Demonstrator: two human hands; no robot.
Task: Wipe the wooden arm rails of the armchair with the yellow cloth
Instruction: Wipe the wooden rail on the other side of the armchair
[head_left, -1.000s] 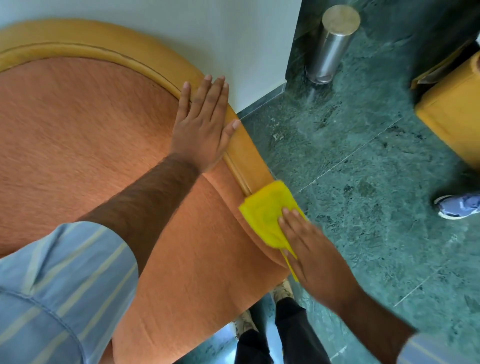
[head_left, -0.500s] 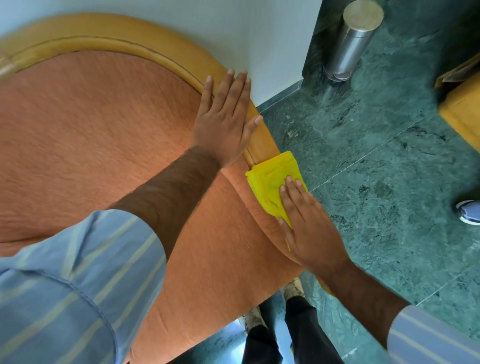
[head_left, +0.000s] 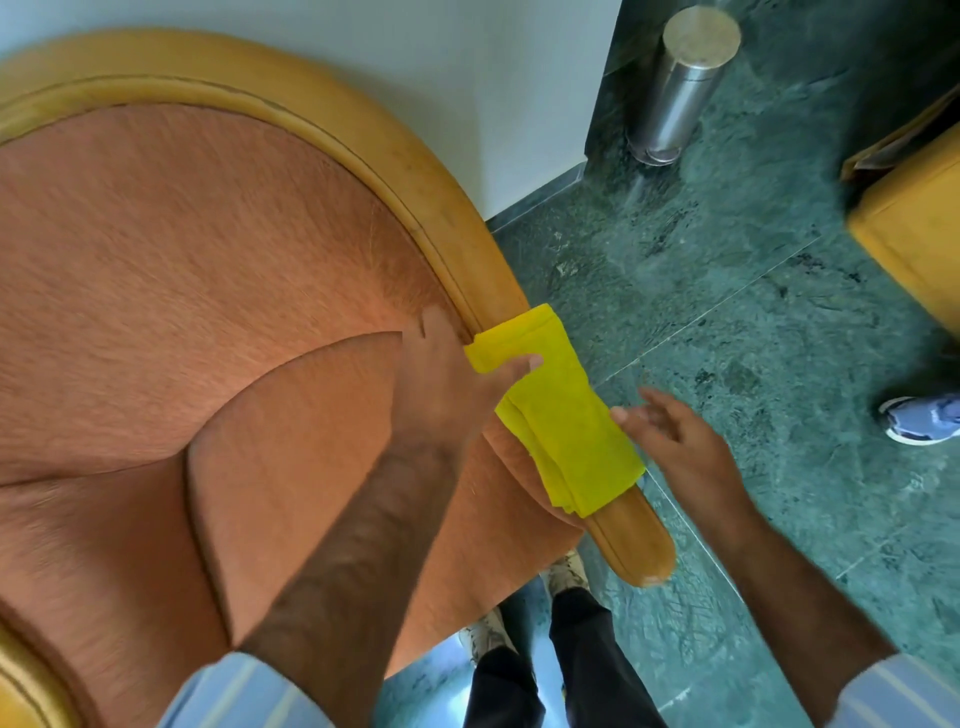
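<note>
Fingers on your left hand (head_left: 447, 395) were blurred; only the thumb showed clearly, its tip pressed onto the near edge of the one yellow cloth (head_left: 561, 410). Whether the other left fingers were curled or flat, cannot tell. Your right hand (head_left: 675, 441) had its fingers spread loose and open, holding nothing, fingertips just touching or just beside the cloth's right edge, can't tell which because of blur.

One cloth, folded in layers, lay draped across the wooden arm rail (head_left: 447, 218) of the one armchair (head_left: 182, 312), partway along it, with bare wood showing above the cloth and at the rounded rail end (head_left: 636, 545) below it. A second rail edge (head_left: 26, 686) showed at the bottom left corner.

Two striped blue sleeves, one per arm. One steel cylinder bin (head_left: 675, 83) stood on the green marble floor (head_left: 753, 312), well apart from the chair. One yellow furniture piece (head_left: 919, 223) at the right edge. One blue shoe (head_left: 924, 418) at the right. Your two feet, in dark trousers (head_left: 561, 670), stood below the chair.
</note>
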